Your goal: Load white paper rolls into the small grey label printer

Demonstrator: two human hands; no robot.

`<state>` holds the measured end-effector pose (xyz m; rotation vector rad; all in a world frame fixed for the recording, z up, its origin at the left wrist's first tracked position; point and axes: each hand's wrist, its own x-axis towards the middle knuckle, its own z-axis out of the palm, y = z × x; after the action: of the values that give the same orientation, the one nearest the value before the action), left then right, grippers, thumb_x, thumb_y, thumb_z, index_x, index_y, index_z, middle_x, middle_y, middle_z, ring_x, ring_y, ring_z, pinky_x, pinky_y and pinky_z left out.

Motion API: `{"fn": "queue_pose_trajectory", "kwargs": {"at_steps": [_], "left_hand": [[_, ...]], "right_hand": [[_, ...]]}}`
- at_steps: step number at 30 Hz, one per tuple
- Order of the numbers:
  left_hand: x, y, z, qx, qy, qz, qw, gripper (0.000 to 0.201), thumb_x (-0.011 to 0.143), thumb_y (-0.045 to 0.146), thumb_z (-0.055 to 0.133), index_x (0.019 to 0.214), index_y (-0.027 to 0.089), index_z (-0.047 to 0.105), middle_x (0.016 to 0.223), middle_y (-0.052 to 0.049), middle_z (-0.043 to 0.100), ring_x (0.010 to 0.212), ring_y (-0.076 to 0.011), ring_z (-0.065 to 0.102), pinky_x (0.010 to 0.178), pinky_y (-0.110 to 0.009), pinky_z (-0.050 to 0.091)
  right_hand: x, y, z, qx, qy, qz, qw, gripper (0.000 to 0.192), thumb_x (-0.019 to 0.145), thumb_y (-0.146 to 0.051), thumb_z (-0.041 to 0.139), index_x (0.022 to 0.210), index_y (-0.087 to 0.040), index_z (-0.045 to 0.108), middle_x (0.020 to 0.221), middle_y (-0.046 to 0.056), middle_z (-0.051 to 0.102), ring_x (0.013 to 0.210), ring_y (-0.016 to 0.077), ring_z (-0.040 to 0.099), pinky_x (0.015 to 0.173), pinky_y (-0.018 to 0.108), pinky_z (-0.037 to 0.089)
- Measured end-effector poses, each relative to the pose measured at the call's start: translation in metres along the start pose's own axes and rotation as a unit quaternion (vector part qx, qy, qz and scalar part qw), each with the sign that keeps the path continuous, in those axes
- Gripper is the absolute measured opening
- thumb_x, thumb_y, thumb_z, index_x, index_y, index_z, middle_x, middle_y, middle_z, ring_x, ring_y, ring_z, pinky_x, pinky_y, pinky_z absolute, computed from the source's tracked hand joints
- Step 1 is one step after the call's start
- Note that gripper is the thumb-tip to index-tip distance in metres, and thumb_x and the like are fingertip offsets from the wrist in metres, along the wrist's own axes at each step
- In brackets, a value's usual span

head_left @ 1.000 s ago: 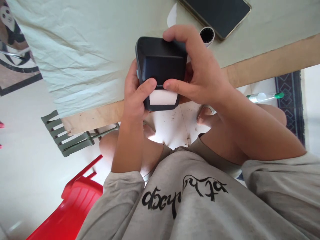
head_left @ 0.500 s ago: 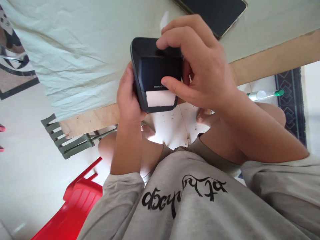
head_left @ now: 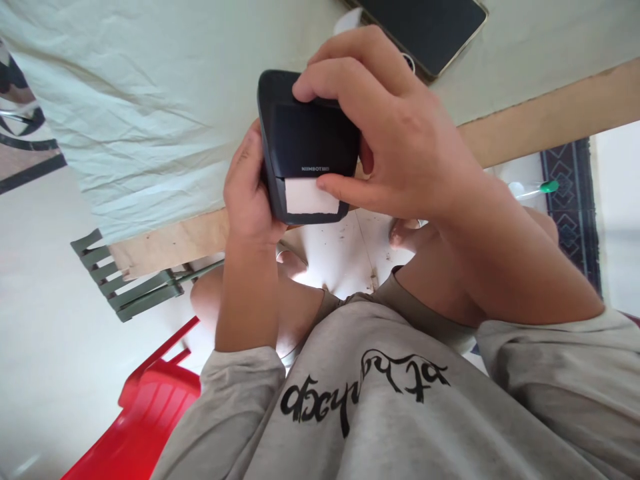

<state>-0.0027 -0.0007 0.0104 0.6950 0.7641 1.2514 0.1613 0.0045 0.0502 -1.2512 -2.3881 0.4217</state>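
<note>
Right now my left hand point(head_left: 250, 193) wraps the left side of a small black label printer point(head_left: 307, 143), fingers curled behind it and the thumb along its edge, holding it up just above the near edge of the counter point(head_left: 150, 100). My right hand point(head_left: 400, 133) clamps it from the other side: the fingertips press on the top of the lid while the thumb lies under the white label point(head_left: 310, 198) sticking out of the slot. Both sets of fingers are closed narrow on the printer. A dark phone point(head_left: 425, 27) lies on the cloth-covered counter just beyond my right hand. Below, a red plastic chair point(head_left: 145, 413) stands on the floor beside my knee.
</note>
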Motion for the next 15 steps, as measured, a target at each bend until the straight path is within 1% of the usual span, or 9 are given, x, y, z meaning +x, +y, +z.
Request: {"fn": "queue_pose_trajectory", "kwargs": {"at_steps": [2,3,4,6,8,10,12,13,15], "left_hand": [[-0.001,0.001,0.003,-0.005,-0.023,-0.015,1.000,0.035,0.090,0.040,0.033,0.096,0.014,0.055,0.099,-0.007,0.064,0.106,-0.0230,0.056,0.093,-0.040,0.044],[-0.001,0.001,0.003,-0.005,-0.030,-0.013,0.999,0.036,0.090,0.041,0.032,0.095,0.014,0.056,0.100,-0.007,0.064,0.109,-0.0236,0.055,0.095,-0.040,0.043],[-0.001,0.000,0.003,-0.004,-0.034,-0.007,0.999,0.034,0.090,0.040,0.035,0.094,0.015,0.056,0.097,-0.006,0.065,0.108,-0.0225,0.055,0.095,-0.039,0.043],[-0.001,-0.002,-0.002,0.005,-0.036,0.004,0.999,0.026,0.086,0.038,0.047,0.095,0.016,0.057,0.091,-0.004,0.066,0.099,-0.0204,0.058,0.091,-0.036,0.046],[0.000,-0.006,-0.010,0.019,-0.036,0.001,0.999,0.028,0.079,0.040,0.057,0.097,0.018,0.058,0.090,-0.003,0.065,0.094,-0.0211,0.058,0.085,-0.037,0.048],[0.001,-0.010,-0.017,0.027,-0.036,0.003,0.999,0.033,0.076,0.043,0.060,0.097,0.018,0.057,0.090,-0.003,0.064,0.095,-0.0227,0.058,0.082,-0.038,0.049],[0.003,-0.013,-0.021,0.028,-0.034,0.010,0.999,0.033,0.077,0.044,0.057,0.098,0.018,0.057,0.089,-0.004,0.063,0.095,-0.0229,0.059,0.083,-0.039,0.050],[0.003,-0.013,-0.021,0.028,-0.035,0.013,0.999,0.035,0.077,0.043,0.056,0.100,0.017,0.057,0.089,-0.004,0.062,0.095,-0.0226,0.059,0.083,-0.039,0.050],[0.004,-0.014,-0.018,0.027,-0.037,0.020,0.999,0.036,0.078,0.043,0.055,0.102,0.016,0.057,0.091,-0.005,0.062,0.093,-0.0212,0.060,0.081,-0.037,0.050]], "right_hand": [[0.000,0.000,-0.006,-0.031,0.007,0.000,1.000,0.052,0.073,-0.038,0.051,0.122,-0.028,0.038,0.129,-0.001,0.038,0.105,0.0090,0.050,0.062,0.016,0.046],[-0.001,0.000,-0.009,-0.041,0.030,-0.009,0.999,0.050,0.073,-0.041,0.052,0.120,-0.028,0.041,0.126,0.000,0.039,0.102,0.0092,0.051,0.064,0.017,0.047],[-0.001,0.001,-0.011,-0.049,0.057,-0.019,0.997,0.046,0.074,-0.043,0.051,0.116,-0.027,0.045,0.122,0.001,0.042,0.099,0.0093,0.052,0.068,0.019,0.048],[-0.003,0.002,-0.014,-0.065,0.127,-0.022,0.990,0.036,0.079,-0.044,0.045,0.106,-0.021,0.054,0.102,0.001,0.052,0.087,0.0070,0.054,0.076,0.022,0.048],[-0.004,0.002,-0.014,-0.069,0.197,-0.003,0.978,0.034,0.085,-0.036,0.034,0.094,-0.015,0.059,0.078,0.000,0.054,0.074,0.0031,0.052,0.076,0.021,0.046],[-0.005,0.001,-0.013,-0.052,0.238,0.020,0.970,0.035,0.088,-0.027,0.028,0.088,-0.013,0.060,0.070,-0.001,0.053,0.070,0.0010,0.052,0.074,0.017,0.044],[-0.004,-0.002,-0.013,-0.049,0.224,0.032,0.973,0.034,0.088,-0.026,0.026,0.089,-0.015,0.059,0.078,-0.002,0.056,0.078,0.0014,0.055,0.077,0.016,0.044],[-0.003,-0.004,-0.013,-0.066,0.189,0.047,0.979,0.034,0.088,-0.026,0.026,0.092,-0.017,0.058,0.083,-0.002,0.058,0.083,0.0023,0.056,0.080,0.017,0.044],[0.001,-0.010,-0.013,-0.116,0.085,0.095,0.985,0.035,0.088,-0.030,0.024,0.100,-0.021,0.056,0.094,-0.004,0.058,0.091,0.0057,0.056,0.084,0.021,0.043]]}}
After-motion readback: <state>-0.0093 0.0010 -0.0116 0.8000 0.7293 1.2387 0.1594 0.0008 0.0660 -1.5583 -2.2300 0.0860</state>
